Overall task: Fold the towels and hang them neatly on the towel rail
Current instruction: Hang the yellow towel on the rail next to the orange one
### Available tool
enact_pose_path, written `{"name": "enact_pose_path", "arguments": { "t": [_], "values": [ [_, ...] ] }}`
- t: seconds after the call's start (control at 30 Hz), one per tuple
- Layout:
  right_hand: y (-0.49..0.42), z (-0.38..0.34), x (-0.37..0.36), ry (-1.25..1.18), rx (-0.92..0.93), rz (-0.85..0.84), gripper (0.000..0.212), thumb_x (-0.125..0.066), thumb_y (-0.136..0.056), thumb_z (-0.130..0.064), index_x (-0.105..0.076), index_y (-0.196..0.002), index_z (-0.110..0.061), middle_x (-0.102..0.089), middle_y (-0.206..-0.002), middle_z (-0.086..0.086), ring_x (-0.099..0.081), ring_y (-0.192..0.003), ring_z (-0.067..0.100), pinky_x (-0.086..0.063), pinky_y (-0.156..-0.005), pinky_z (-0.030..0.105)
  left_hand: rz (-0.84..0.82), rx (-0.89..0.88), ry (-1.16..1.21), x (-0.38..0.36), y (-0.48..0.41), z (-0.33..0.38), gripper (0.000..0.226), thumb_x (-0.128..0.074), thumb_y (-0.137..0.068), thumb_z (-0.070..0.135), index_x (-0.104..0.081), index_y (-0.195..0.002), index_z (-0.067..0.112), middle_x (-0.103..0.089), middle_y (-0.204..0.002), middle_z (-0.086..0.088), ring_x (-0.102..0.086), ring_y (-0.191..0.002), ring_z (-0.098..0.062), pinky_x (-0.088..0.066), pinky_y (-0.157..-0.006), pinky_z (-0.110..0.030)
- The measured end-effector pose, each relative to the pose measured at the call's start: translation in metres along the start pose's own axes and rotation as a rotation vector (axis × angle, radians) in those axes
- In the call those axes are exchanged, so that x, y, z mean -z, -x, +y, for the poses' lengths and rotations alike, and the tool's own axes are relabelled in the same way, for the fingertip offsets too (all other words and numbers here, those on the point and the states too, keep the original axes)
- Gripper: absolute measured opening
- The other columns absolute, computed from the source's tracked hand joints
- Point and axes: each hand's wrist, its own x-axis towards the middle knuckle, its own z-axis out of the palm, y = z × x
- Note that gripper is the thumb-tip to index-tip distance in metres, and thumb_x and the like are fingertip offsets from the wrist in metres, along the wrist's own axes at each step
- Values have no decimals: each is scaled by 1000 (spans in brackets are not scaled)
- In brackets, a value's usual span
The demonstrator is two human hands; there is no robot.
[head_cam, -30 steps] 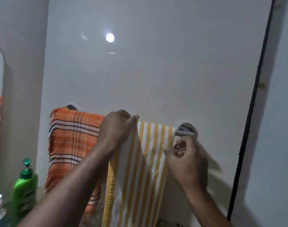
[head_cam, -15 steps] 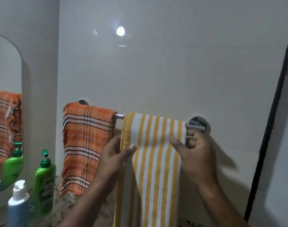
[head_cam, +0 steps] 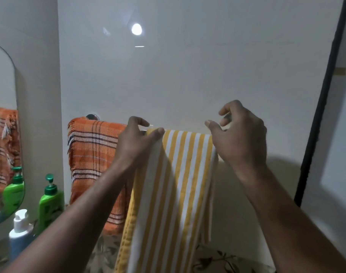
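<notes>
A yellow-and-white striped towel (head_cam: 180, 184) hangs folded over the towel rail, of which only the left wall mount (head_cam: 92, 116) shows. An orange plaid towel (head_cam: 93, 154) hangs on the rail just to its left. My left hand (head_cam: 136, 142) pinches the striped towel's top left corner at the rail, thumb on the front. My right hand (head_cam: 241, 136) is at the top right corner with loosely curled fingers; its thumb is just above the towel's top edge. It hides the rail's right end.
Two green pump bottles (head_cam: 50, 201) and a white-capped blue bottle (head_cam: 20, 231) stand at the lower left beside a mirror (head_cam: 3, 134). A black vertical frame (head_cam: 317, 115) runs down the right. A floral-patterned surface (head_cam: 217, 261) lies below the towels.
Both hands have risen from the striped towel's side edges to its top edge at the rail. The right thumb has come off the towel's front.
</notes>
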Motion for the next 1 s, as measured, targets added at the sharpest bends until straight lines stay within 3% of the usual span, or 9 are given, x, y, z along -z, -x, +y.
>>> {"name": "enact_pose_path", "arguments": {
  "t": [0.13,0.2,0.3,0.37,0.47,0.57,0.73,0.9,1.0],
  "values": [
    [63,17,-8,-153,-115,170,26,-83,-88,-35,-62,-90,-20,-71,-80,-3,-69,-69,18,-56,-66,33,36,33,180,-4,13,-17,51,-81,-89,47,-50,-124,26,-67,-112,0,-71,-93,-15,-63,-76,-41],
    [93,29,-17,-211,-289,11,31,-85,-84,-43,-66,-97,-22,-73,-85,-8,-70,-70,6,-59,-63,28,16,90,305,-6,26,-31,51,-84,-88,41,-51,-124,27,-71,-111,-4,-76,-96,-19,-64,-79,-47],
    [114,37,-25,-401,-454,-283,26,-84,-85,-42,-73,-103,-25,-73,-89,-20,-66,-75,-17,-49,-60,3,-75,157,403,-11,47,-48,31,-77,-94,30,-62,-119,19,-76,-108,-6,-77,-98,-23,-65,-82,-45],
    [108,37,-27,-515,-456,-344,21,-82,-89,-35,-75,-107,-28,-73,-91,-22,-65,-81,-21,-54,-69,5,-118,156,481,-14,54,-51,17,-68,-100,23,-69,-114,13,-80,-103,-2,-78,-97,-22,-65,-74,-34],
    [83,32,-27,-566,-430,-284,13,-81,-90,-36,-77,-100,-30,-79,-92,-15,-75,-86,-1,-65,-82,36,-77,108,523,-16,48,-39,13,-66,-102,21,-69,-115,19,-79,-103,-1,-78,-94,-15,-63,-69,-24],
    [61,25,-26,-512,-393,-167,29,-80,-87,-45,-75,-85,-16,-78,-80,-2,-76,-76,19,-63,-73,47,-3,15,464,-15,33,-28,19,-71,-99,28,-68,-118,25,-76,-107,-4,-77,-93,-16,-64,-73,-31],
    [48,13,-25,-426,-375,8,28,-81,-86,-48,-75,-87,-21,-74,-73,-13,-72,-71,7,-62,-73,38,35,-16,470,-17,20,-21,27,-74,-97,29,-67,-122,21,-74,-114,-1,-75,-100,-13,-61,-74,-23],
    [48,12,-26,-295,-274,201,36,-84,-84,-49,-60,-90,-22,-69,-75,-16,-71,-70,8,-57,-67,29,73,-22,430,-26,28,-23,29,-73,-98,34,-61,-124,30,-76,-99,10,-75,-94,-7,-66,-74,-35],
    [79,21,-29,-285,-304,174,39,-82,-85,-53,-58,-95,-23,-65,-77,-19,-69,-68,3,-52,-59,21,32,-42,513,-30,48,-38,55,-75,-96,19,-45,-142,28,-74,-104,0,-77,-94,-11,-63,-72,-26]
  ]
}}
